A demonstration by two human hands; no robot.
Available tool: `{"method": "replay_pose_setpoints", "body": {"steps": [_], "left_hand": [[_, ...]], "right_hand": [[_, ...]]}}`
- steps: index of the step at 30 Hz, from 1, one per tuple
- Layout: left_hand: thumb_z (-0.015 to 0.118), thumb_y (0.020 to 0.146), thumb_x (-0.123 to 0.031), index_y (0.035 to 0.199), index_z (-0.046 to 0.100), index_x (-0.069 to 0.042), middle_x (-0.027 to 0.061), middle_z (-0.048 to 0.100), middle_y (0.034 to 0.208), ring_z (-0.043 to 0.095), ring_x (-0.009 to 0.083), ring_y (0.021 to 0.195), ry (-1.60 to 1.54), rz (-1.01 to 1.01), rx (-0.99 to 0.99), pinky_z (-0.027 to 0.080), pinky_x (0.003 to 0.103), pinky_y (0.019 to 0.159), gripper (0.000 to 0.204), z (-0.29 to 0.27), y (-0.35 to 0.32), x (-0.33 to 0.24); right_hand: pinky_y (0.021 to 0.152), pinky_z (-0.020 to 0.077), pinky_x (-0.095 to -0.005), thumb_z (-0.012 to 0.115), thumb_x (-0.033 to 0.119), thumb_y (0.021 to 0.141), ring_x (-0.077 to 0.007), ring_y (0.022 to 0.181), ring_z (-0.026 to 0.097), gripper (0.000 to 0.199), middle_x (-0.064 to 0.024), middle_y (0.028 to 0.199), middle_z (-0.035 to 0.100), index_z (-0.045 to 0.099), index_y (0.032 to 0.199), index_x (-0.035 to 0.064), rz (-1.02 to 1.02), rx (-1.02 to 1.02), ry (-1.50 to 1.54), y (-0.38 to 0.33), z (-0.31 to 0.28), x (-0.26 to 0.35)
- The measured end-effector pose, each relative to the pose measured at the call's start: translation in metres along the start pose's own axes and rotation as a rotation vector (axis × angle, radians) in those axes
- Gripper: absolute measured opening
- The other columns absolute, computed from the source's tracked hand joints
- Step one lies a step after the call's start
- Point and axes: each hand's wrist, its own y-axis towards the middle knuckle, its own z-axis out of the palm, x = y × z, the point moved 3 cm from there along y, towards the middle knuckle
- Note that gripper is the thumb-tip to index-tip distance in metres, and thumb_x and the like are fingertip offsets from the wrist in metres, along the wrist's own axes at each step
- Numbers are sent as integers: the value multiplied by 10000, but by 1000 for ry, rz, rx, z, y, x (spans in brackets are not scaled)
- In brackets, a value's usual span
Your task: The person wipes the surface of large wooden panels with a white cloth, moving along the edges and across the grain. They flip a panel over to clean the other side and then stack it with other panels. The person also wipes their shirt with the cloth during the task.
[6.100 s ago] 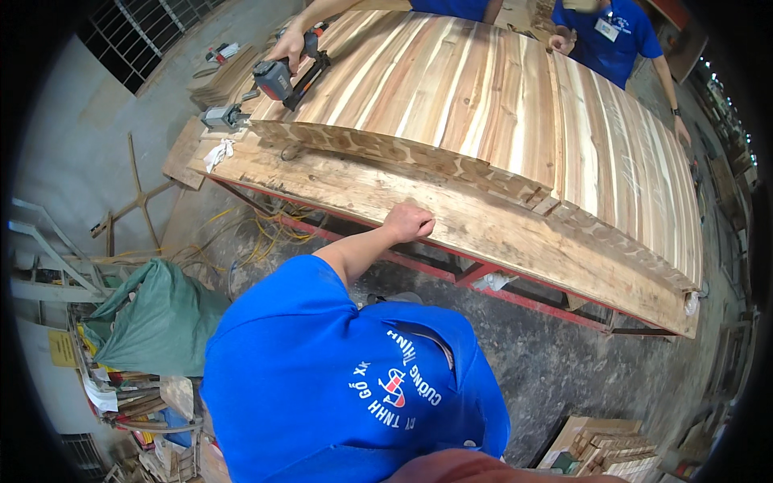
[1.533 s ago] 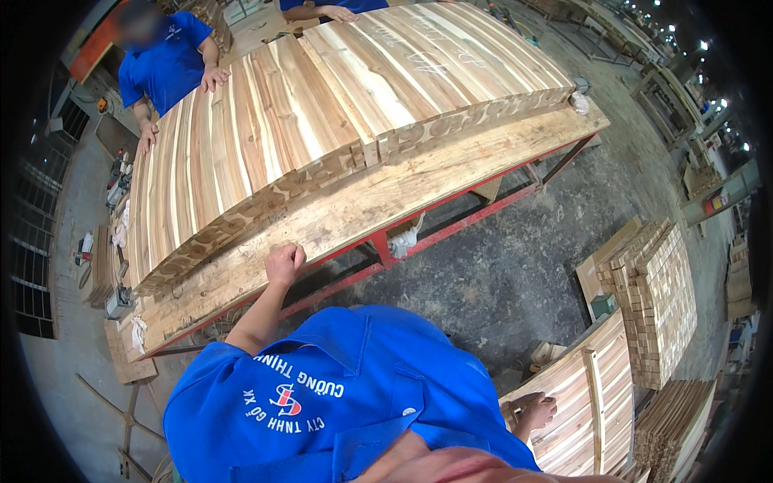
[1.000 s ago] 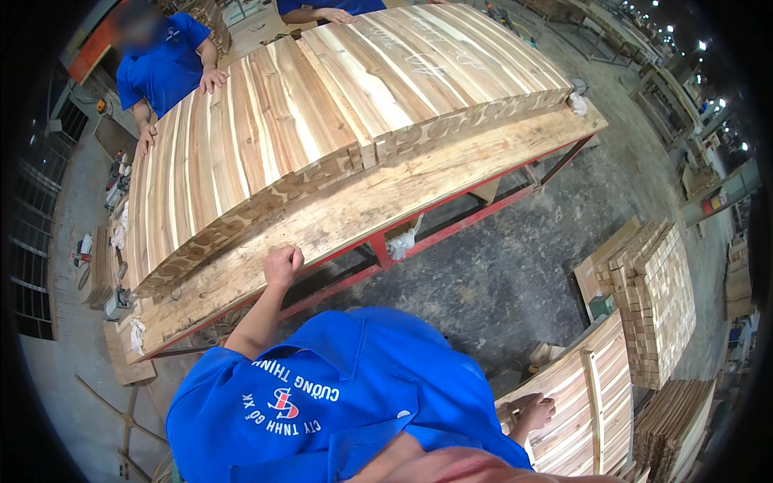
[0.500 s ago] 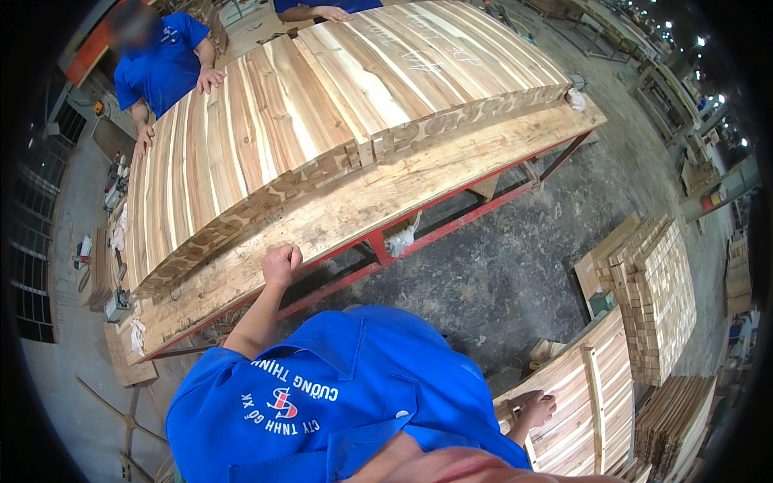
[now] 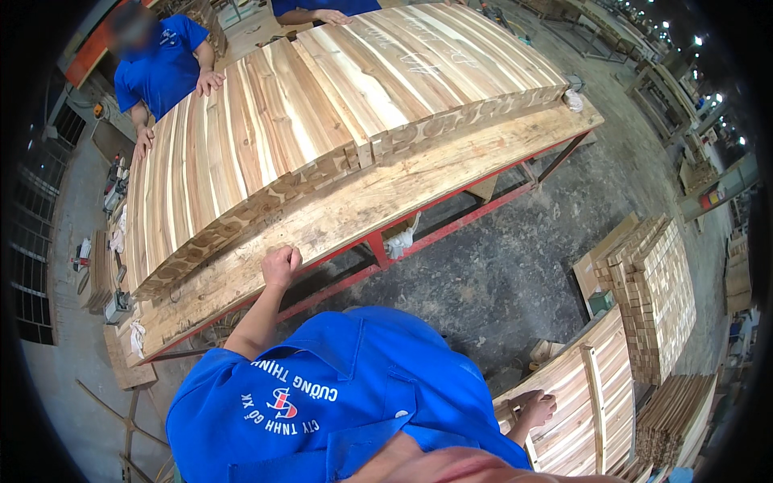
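Note:
My left hand [image 5: 282, 266] is closed in a fist and rests on the near edge of a long wooden workbench [image 5: 338, 229] with a red metal frame. Nothing shows in it. On the bench, beyond that fist, lies a large striped wooden panel stack [image 5: 266, 121] with curved outer edges and pale handwritten marks on its top. At the lower right, my right hand [image 5: 538, 409] lies with loosely bent fingers on another striped wooden panel [image 5: 564, 394], near a light batten [image 5: 594, 402] across it. I see nothing in its fingers.
Two co-workers in blue stand across the bench. One has both hands [image 5: 209, 82] on the stack's far edge; a second person's hand [image 5: 332, 16] touches its top. Piled wood blocks [image 5: 656, 298] and thin boards [image 5: 672, 423] stand at right. A white rag [image 5: 401, 239] hangs under the bench.

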Motion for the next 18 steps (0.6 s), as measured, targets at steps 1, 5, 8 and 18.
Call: {"method": "replay_pose_setpoints", "body": {"steps": [1, 5, 8, 18], "left_hand": [[608, 783, -211, 622, 558, -130, 87, 615, 652, 602, 308, 634, 0, 3, -5, 464, 432, 571, 187, 0, 0, 0], [598, 773, -195, 626, 561, -136, 86, 615, 652, 607, 305, 639, -23, 4, 9, 463, 428, 569, 163, 1, -1, 1], [592, 772, -194, 631, 564, -138, 86, 616, 652, 607, 306, 637, -13, 22, -7, 462, 429, 567, 155, 0, 0, 0], [590, 775, -200, 627, 550, -142, 89, 606, 639, 607, 309, 611, -28, 14, -13, 456, 435, 545, 164, 0, -1, -1]], "right_hand": [[933, 411, -558, 483, 469, 903, -362, 1219, 460, 488, -81, 1383, 452, 512, 1284, 165, -1, 2, 1, 0, 0, 0], [938, 407, -555, 493, 452, 901, -354, 1219, 456, 473, -80, 1370, 463, 524, 1274, 164, -1, -11, 21, -1, -1, 0], [923, 423, -540, 505, 415, 897, -340, 1193, 480, 423, -80, 1332, 496, 576, 1217, 147, -23, -59, 67, -2, -2, -2], [773, 454, -467, 508, 311, 891, -363, 860, 590, 298, -164, 932, 636, 627, 899, 38, -102, -74, 377, 2, 5, -10]]}}
